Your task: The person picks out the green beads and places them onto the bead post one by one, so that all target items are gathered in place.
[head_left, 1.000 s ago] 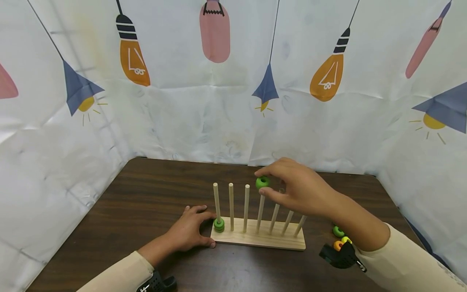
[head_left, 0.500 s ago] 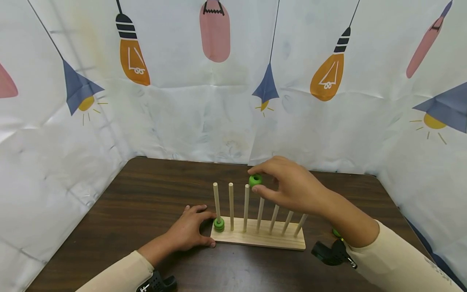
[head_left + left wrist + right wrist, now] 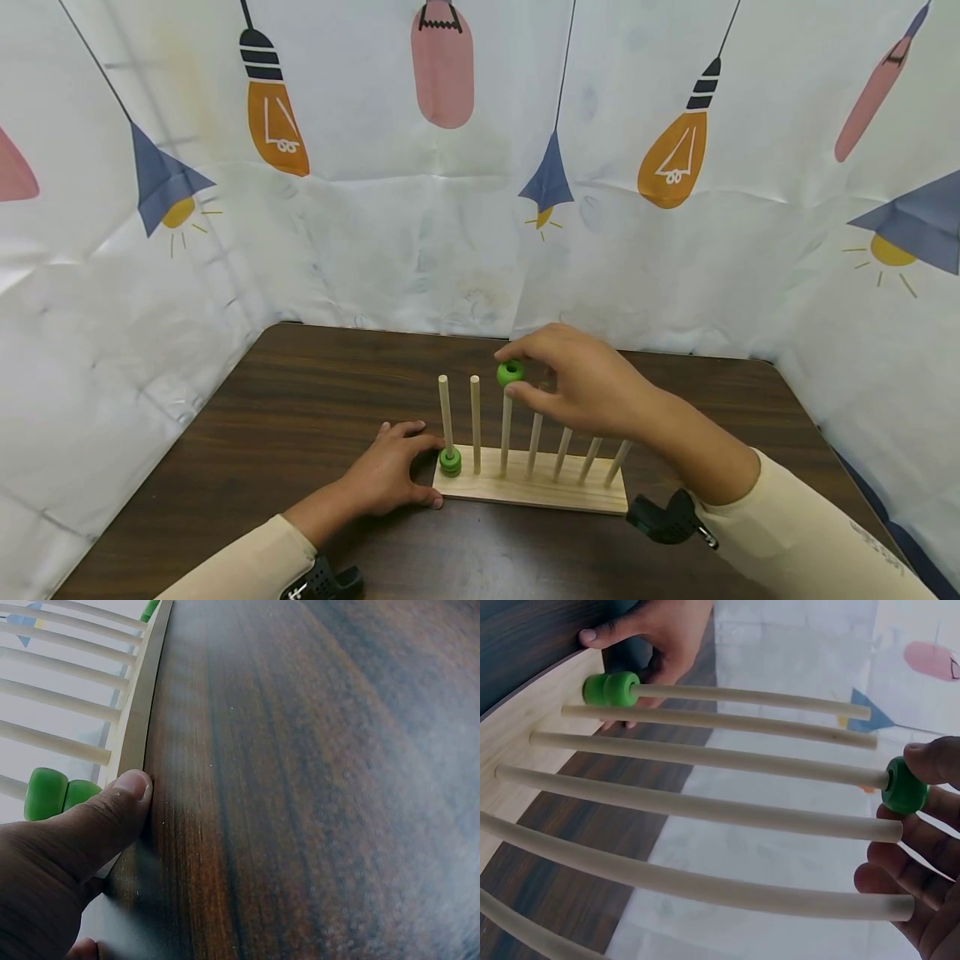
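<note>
Pinched in the right hand point(image 3: 588, 379), a green bead point(image 3: 507, 381) is at the tip of the third peg point(image 3: 506, 433) from the left. The left hand point(image 3: 386, 473) grips the left end of the wooden base point(image 3: 540, 490), beside two stacked green beads point(image 3: 450, 464) on the leftmost peg point(image 3: 446, 408). A dark table point(image 3: 337, 375) lies beneath.

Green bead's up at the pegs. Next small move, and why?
I'd probably ease the green bead straight down the third peg from the left: the right hand pinches it at that peg's tip, and the left hand holds the base. Whether it's threaded yet isn't clear.
</note>
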The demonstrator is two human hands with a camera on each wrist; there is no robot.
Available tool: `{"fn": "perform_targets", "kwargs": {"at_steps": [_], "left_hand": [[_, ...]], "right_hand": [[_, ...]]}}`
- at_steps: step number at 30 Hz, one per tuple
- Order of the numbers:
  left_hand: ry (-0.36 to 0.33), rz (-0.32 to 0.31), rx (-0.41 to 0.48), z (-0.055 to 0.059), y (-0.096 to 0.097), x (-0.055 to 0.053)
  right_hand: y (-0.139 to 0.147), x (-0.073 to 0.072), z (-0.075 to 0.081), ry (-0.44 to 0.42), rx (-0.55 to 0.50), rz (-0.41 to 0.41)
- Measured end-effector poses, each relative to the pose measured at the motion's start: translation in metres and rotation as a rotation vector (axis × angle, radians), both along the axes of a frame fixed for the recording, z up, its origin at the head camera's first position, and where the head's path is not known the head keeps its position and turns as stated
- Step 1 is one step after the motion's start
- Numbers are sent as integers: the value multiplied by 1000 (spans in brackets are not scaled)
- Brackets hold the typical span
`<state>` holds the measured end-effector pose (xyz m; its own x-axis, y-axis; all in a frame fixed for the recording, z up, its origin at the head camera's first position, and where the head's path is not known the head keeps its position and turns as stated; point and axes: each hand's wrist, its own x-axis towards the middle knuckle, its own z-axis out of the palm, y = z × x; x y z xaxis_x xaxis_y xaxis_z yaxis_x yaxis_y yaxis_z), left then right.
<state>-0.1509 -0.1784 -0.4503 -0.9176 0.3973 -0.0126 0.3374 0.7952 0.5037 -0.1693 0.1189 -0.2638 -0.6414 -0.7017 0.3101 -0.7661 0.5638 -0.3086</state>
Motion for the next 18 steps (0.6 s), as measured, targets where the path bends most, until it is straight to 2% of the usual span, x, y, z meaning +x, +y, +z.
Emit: {"fn": "perform_targets", "kwargs": {"at_steps": [10, 18], "left_hand": [[-2, 0, -2, -1, 0, -1], [10, -22, 5, -1, -2, -2]], "right_hand": [[-8, -1, 0, -12, 8, 6], [-16, -2, 1, -38, 3, 8]]}}
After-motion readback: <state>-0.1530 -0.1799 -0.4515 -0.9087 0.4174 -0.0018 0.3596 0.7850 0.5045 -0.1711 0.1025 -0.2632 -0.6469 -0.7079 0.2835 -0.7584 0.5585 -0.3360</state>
